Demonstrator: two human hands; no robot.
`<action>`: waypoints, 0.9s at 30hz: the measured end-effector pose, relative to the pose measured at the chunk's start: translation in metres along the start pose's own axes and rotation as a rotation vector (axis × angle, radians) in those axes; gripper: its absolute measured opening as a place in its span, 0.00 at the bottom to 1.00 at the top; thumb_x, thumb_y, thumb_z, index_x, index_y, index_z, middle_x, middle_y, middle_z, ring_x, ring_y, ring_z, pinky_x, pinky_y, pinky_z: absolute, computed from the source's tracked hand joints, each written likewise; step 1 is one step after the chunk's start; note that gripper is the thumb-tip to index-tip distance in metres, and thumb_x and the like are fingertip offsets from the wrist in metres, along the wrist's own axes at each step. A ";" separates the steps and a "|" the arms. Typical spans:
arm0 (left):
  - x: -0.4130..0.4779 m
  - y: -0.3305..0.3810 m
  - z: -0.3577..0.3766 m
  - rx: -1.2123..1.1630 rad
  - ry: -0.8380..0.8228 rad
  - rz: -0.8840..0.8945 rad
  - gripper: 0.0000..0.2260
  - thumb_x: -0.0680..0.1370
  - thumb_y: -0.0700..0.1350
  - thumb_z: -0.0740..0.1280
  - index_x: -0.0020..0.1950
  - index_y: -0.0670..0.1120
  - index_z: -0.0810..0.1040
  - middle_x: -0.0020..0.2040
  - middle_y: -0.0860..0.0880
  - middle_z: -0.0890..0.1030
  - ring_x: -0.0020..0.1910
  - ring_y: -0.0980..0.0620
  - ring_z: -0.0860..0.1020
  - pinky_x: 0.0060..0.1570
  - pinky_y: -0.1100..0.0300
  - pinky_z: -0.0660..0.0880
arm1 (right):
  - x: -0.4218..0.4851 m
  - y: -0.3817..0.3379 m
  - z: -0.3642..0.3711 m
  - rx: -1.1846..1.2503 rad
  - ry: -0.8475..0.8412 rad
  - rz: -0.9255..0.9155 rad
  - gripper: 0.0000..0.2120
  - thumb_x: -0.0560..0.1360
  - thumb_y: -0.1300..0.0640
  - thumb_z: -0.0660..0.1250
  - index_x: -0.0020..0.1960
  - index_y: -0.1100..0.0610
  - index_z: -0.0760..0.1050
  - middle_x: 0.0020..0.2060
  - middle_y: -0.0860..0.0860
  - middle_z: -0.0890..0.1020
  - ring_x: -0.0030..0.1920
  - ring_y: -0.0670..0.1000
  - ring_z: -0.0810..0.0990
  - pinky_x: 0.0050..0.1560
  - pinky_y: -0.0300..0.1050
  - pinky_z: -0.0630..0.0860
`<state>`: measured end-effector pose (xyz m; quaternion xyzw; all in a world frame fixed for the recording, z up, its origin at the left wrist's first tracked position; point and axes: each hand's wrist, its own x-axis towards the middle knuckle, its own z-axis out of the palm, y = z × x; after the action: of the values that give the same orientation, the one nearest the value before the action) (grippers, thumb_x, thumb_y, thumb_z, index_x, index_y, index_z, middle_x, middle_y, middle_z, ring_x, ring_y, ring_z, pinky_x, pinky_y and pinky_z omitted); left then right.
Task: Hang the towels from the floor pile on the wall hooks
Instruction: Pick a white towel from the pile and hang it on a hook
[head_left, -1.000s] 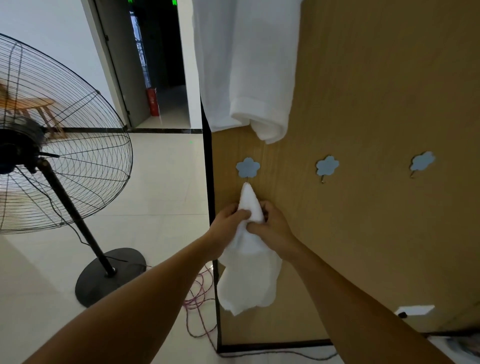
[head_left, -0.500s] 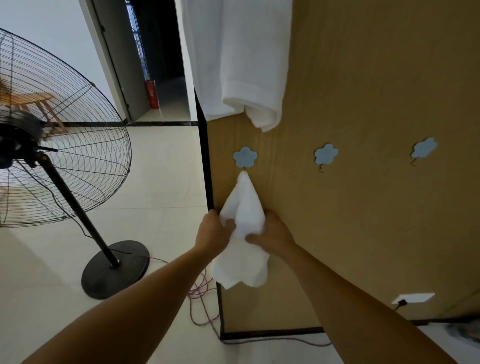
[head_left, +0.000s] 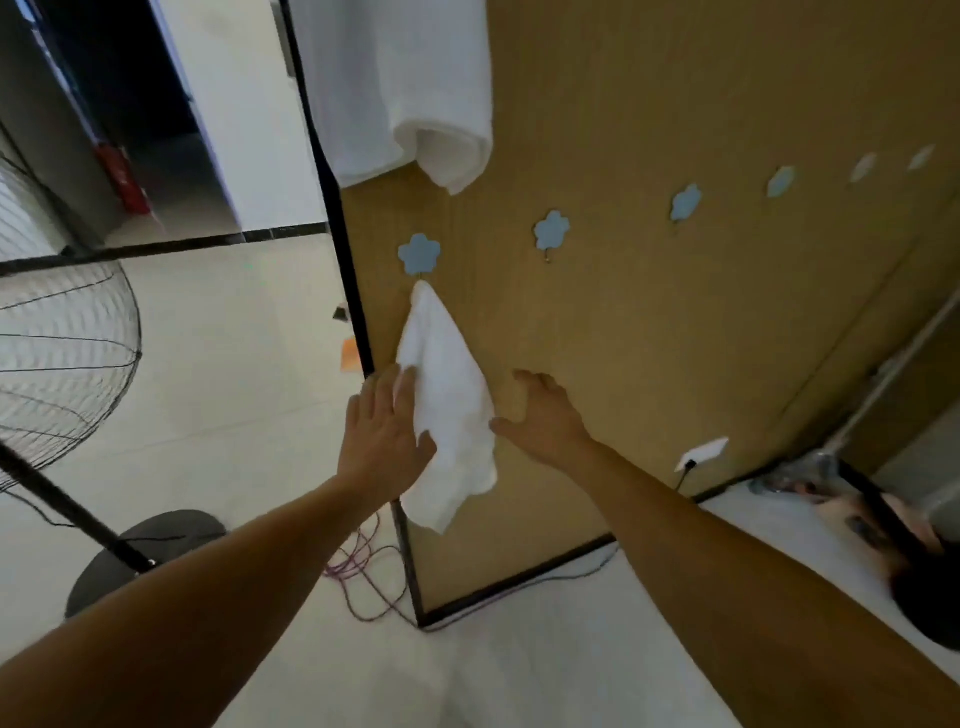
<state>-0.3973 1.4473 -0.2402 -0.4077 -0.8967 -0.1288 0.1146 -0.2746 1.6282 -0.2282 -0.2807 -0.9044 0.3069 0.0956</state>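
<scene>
A small white towel (head_left: 447, 410) hangs by its top corner from the leftmost blue flower hook (head_left: 418, 253) on the wooden wall panel (head_left: 675, 322). My left hand (head_left: 387, 436) is spread flat, its fingers touching the towel's left edge. My right hand (head_left: 545, 418) is spread against the panel just right of the towel, holding nothing. More blue flower hooks (head_left: 551, 229) run to the right along the panel with nothing on them. A large white towel (head_left: 410, 88) hangs higher up on the panel.
A standing fan (head_left: 62, 374) with a round base (head_left: 140, 556) is at the left. Pink and dark cables (head_left: 358, 571) lie at the panel's foot. A white wall socket (head_left: 701, 453) sits low on the panel. A red fire extinguisher (head_left: 122, 179) stands in the doorway.
Both hands have let go of the small towel and spread apart; it now hangs from the hook on its own. The camera has swung to the right.
</scene>
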 end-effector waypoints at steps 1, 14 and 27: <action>-0.004 0.001 0.002 0.036 -0.021 0.052 0.36 0.75 0.55 0.62 0.78 0.45 0.49 0.77 0.42 0.54 0.75 0.40 0.54 0.72 0.44 0.56 | -0.013 0.003 -0.001 -0.005 0.022 0.042 0.39 0.73 0.43 0.69 0.77 0.52 0.55 0.74 0.55 0.61 0.72 0.57 0.61 0.70 0.52 0.64; -0.081 0.175 0.034 0.016 -0.408 0.708 0.32 0.76 0.57 0.59 0.77 0.46 0.53 0.77 0.46 0.52 0.74 0.43 0.52 0.71 0.43 0.52 | -0.283 0.099 -0.039 -0.102 0.218 0.647 0.35 0.74 0.43 0.68 0.76 0.50 0.59 0.73 0.54 0.61 0.72 0.58 0.59 0.70 0.54 0.64; -0.339 0.433 0.067 -0.050 -0.813 1.279 0.32 0.78 0.56 0.59 0.78 0.47 0.51 0.77 0.46 0.54 0.75 0.44 0.53 0.71 0.47 0.54 | -0.631 0.216 -0.014 0.113 0.387 1.281 0.30 0.75 0.45 0.66 0.74 0.51 0.62 0.70 0.58 0.66 0.69 0.62 0.65 0.66 0.54 0.68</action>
<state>0.1427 1.5063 -0.3491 -0.8662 -0.4538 0.1030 -0.1819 0.3475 1.4192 -0.3490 -0.8065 -0.5083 0.2940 0.0693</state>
